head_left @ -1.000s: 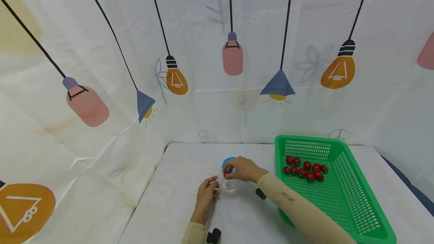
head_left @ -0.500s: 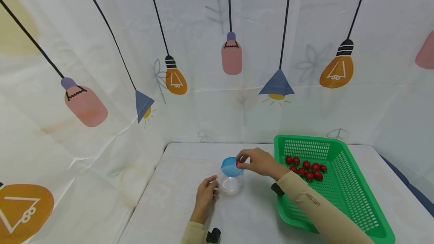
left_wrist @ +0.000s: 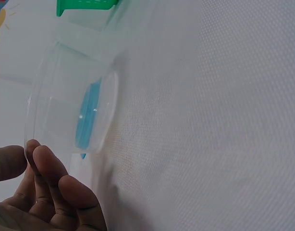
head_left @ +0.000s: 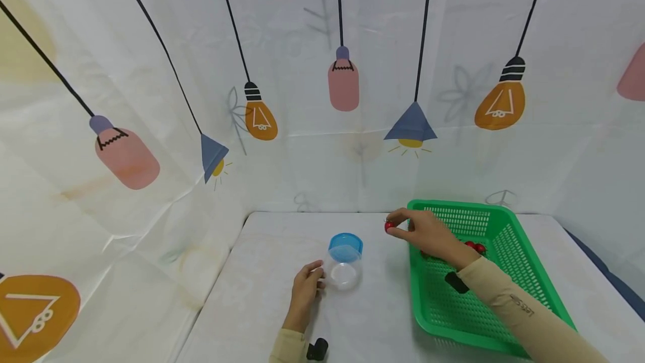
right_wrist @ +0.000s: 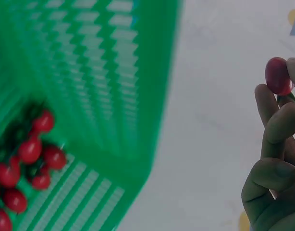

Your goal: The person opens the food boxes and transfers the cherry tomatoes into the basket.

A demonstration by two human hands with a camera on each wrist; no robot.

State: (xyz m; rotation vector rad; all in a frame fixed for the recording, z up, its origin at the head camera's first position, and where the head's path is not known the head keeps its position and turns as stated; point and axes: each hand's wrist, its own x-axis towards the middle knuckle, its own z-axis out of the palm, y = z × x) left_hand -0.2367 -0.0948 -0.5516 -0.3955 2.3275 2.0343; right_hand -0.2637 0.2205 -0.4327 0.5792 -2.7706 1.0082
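Observation:
My right hand (head_left: 422,232) pinches a red cherry tomato (head_left: 389,226) between thumb and fingertips, above the table by the basket's left rim. The right wrist view shows that tomato (right_wrist: 278,76) with its green stem end toward the palm. My left hand (head_left: 305,289) holds the rim of a clear plastic tub (left_wrist: 56,101), its thumb on one side of the wall and fingertips on the other. In the head view, the tub (head_left: 345,277) stands on the table with no tomato visible in it. A blue lid (head_left: 345,241) lies just behind it.
A green plastic basket (head_left: 541,279) stands on the right of the table (head_left: 262,256). Several cherry tomatoes (right_wrist: 30,150) lie inside, partly hidden by my right hand in the head view. A printed white cloth (head_left: 312,172) hangs behind and at the left.
My right hand has moved from over the tub, past the blue lid, rightward to the basket's edge, carrying the tomato. The left hand and tub have stayed in place.

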